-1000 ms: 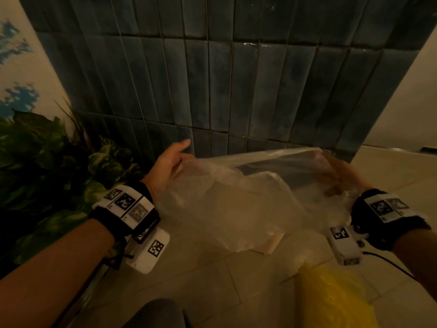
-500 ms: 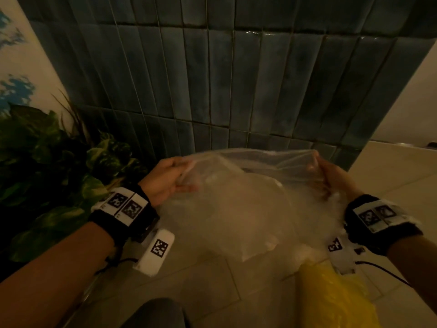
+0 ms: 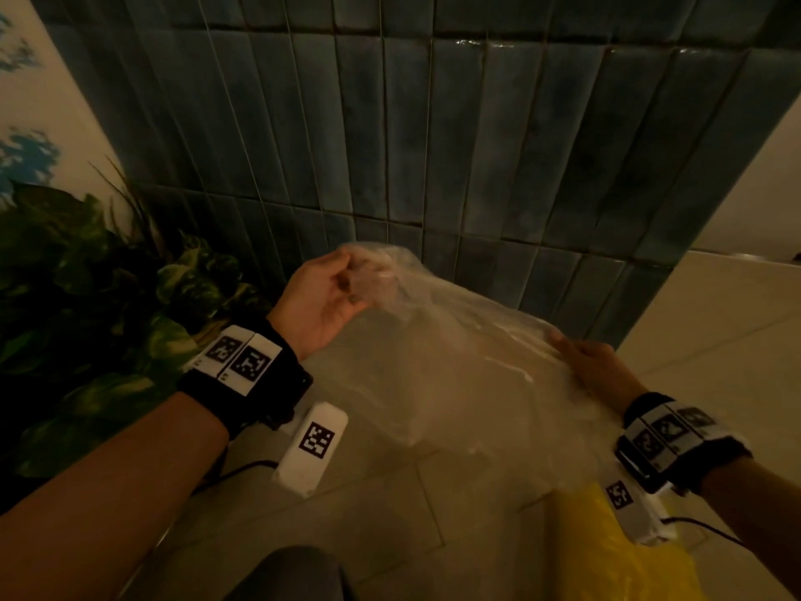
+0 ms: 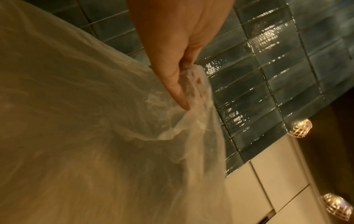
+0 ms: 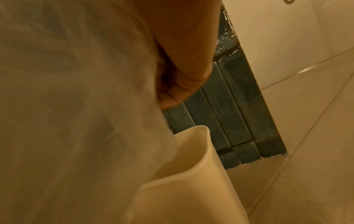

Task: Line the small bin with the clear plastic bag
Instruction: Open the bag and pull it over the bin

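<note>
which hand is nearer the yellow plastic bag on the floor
Right. The right hand grips the clear plastic bag just above the yellow plastic bag; the left hand pinches it higher, far over by the leafy plant.

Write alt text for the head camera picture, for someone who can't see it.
Two hands hold a clear plastic bag spread between them above a pale tiled floor: the left hand pinches one bunched corner, raised, and the right hand grips the lower edge. Behind is a dark blue-green tiled wall, with a leafy plant at left and something yellow at lower right.
</note>
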`<move>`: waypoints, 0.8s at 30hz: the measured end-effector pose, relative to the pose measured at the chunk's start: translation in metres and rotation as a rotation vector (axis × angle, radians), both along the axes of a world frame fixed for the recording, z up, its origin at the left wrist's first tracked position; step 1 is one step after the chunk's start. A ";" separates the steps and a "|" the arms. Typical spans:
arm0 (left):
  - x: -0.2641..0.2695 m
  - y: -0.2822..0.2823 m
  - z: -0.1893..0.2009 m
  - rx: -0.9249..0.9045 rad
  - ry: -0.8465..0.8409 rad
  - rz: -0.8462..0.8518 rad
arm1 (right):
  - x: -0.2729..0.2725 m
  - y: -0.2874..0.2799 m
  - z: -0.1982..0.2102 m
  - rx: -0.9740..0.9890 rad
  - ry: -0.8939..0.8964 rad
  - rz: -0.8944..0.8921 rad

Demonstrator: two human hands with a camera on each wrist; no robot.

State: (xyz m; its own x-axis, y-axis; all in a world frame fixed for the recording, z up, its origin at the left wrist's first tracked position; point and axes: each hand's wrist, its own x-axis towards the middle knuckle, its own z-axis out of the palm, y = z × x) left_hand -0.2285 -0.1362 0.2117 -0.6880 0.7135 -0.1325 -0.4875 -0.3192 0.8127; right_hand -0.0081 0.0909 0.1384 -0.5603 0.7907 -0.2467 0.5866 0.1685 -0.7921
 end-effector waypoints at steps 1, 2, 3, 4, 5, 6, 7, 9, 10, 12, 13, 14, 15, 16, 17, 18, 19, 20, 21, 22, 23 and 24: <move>-0.001 0.000 -0.001 -0.008 0.005 -0.027 | 0.001 0.000 0.001 0.010 0.005 -0.014; -0.001 0.000 -0.001 -0.020 0.018 -0.053 | 0.001 0.002 0.001 0.022 0.017 -0.032; -0.001 0.000 -0.002 -0.035 0.023 -0.069 | 0.001 0.004 0.000 0.038 0.033 -0.051; 0.000 0.001 -0.002 -0.065 0.036 -0.082 | 0.001 0.009 -0.001 0.050 0.047 -0.070; 0.000 0.001 -0.003 -0.131 0.092 -0.080 | 0.001 0.012 0.000 0.055 0.064 -0.088; 0.000 0.001 -0.005 -0.229 0.188 -0.060 | 0.001 0.016 -0.001 0.052 0.082 -0.105; 0.001 0.001 -0.007 -0.330 0.291 -0.041 | 0.001 0.017 0.001 0.047 0.099 -0.116; 0.001 0.002 -0.012 -0.443 0.426 -0.017 | 0.001 0.018 0.002 0.004 0.158 -0.144; 0.001 0.003 -0.014 -0.473 0.467 0.013 | 0.000 0.017 0.003 -0.042 0.221 -0.162; -0.003 0.005 -0.018 -0.558 0.527 0.152 | 0.000 0.009 0.007 -0.157 0.406 -0.188; -0.008 0.005 -0.020 -0.606 0.552 0.239 | 0.000 0.003 0.011 -0.194 0.468 -0.179; -0.012 0.005 -0.021 -0.641 0.572 0.321 | 0.001 -0.002 0.012 -0.205 0.475 -0.165; -0.016 0.005 -0.022 -0.663 0.594 0.401 | 0.002 -0.007 0.015 -0.208 0.449 -0.144; -0.021 0.004 -0.023 -0.676 0.625 0.475 | 0.003 -0.010 0.013 -0.218 0.406 -0.126; -0.026 0.004 -0.024 -0.684 0.655 0.541 | 0.004 -0.014 0.011 -0.251 0.369 -0.106; -0.028 0.003 -0.024 -0.691 0.677 0.591 | 0.005 -0.016 0.007 -0.306 0.328 -0.093; -0.030 0.002 -0.025 -0.693 0.690 0.630 | 0.006 -0.019 0.004 -0.369 0.279 -0.070; -0.032 0.002 -0.026 -0.693 0.693 0.650 | 0.007 -0.022 0.001 -0.432 0.238 -0.035; -0.033 0.002 -0.028 -0.690 0.689 0.660 | 0.007 -0.025 -0.001 -0.491 0.231 -0.002; -0.033 0.002 -0.029 -0.686 0.679 0.662 | 0.006 -0.028 -0.001 -0.544 0.261 0.021; -0.032 0.003 -0.032 -0.685 0.670 0.657 | 0.003 -0.031 0.000 -0.590 0.312 0.039; -0.030 0.002 -0.034 -0.700 0.672 0.638 | 0.000 -0.033 0.003 -0.636 0.378 0.045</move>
State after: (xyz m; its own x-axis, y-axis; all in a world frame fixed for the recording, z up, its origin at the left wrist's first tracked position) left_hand -0.2583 -0.1338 0.1781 -0.9777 0.1271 0.1670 0.1961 0.2700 0.9427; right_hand -0.0079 0.0583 0.1410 -0.7263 0.5334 -0.4336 0.2580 -0.3732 -0.8912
